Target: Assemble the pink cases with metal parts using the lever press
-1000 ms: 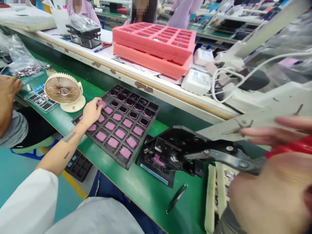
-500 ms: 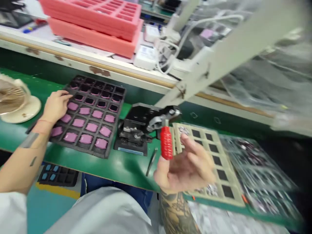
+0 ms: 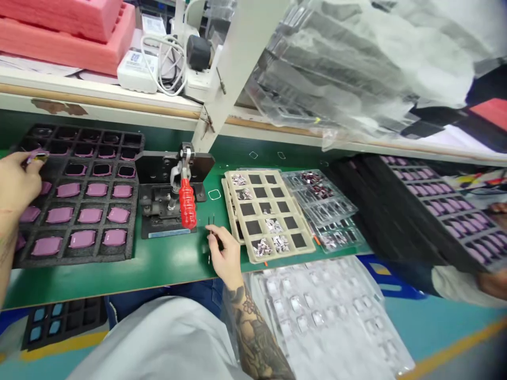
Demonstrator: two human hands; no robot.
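At the left edge, my left hand [image 3: 18, 182] pinches a small pink-framed part [image 3: 38, 155] over the black foam tray [image 3: 134, 208]. Pink pieces [image 3: 82, 238] and black-faced pink frames [image 3: 102, 169] sit in that tray's pockets. My right hand [image 3: 225, 252] is closed on dark tweezers [image 3: 209, 240] lying against the green bench, their tips pointing away from me. Between the hands stands a black clamp fixture [image 3: 158, 198] with its red handle [image 3: 187, 205] hanging down. Right of my right hand is a beige tray [image 3: 253, 210] holding small shiny pieces [image 3: 273, 226].
Clear plastic trays [image 3: 332, 203] lie right of the beige tray. At the right, a person's hand [image 3: 493, 282] holds a large foam tray [image 3: 420, 211] of pink pieces. A white post [image 3: 237, 68] rises behind the fixture. Pink foam [image 3: 119, 47] and a cable box [image 3: 137, 71] occupy the shelf.
The view has swung right. My left hand has lifted a part from the tray. My right hand has left the red handle's side and taken the tweezers; the handle now hangs lower.
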